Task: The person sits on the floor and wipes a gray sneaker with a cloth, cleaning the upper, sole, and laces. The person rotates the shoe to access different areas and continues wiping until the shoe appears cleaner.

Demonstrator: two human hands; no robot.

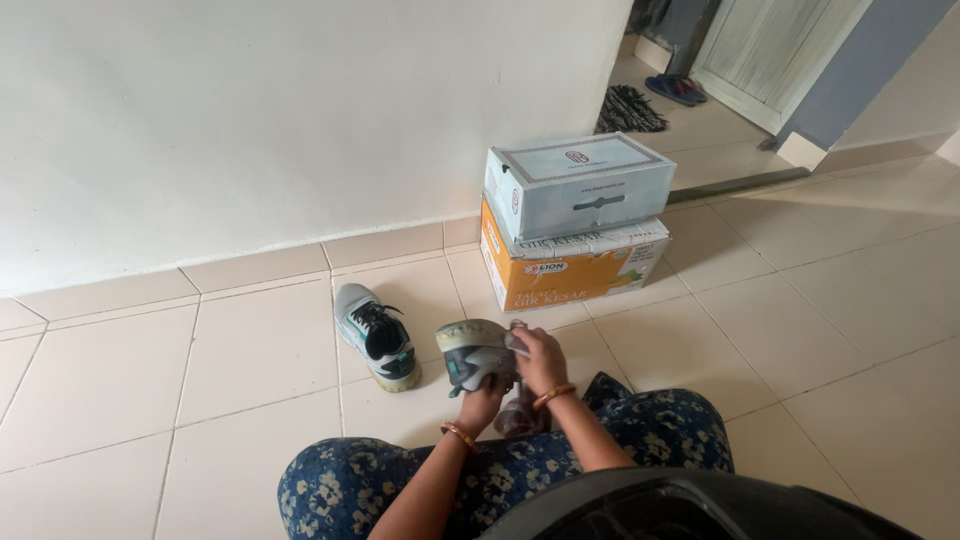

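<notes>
Tiled floor (250,370), white wall beyond. Two stacked boxes past grip: orange carton (570,268) under pale blue shoebox (578,182).

Second sneaker (378,335) on floor, left of grip, apart, upright.

Held sneaker (473,352) over lap, sole turned outward. Left hand (482,402) closed on it from beneath; right hand (540,360) closed on greyish cloth (518,412), pressed to shoe's near end.

Judged light; sole stiff, upper soft, grippy. Best hold: midsole sides or heel.

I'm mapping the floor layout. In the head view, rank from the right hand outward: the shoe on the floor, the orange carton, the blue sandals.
From the right hand:
1. Shoe on the floor, to its left.
2. Orange carton, ahead by the wall, under a pale blue box.
3. Blue sandals, far ahead at the doorway.
</notes>
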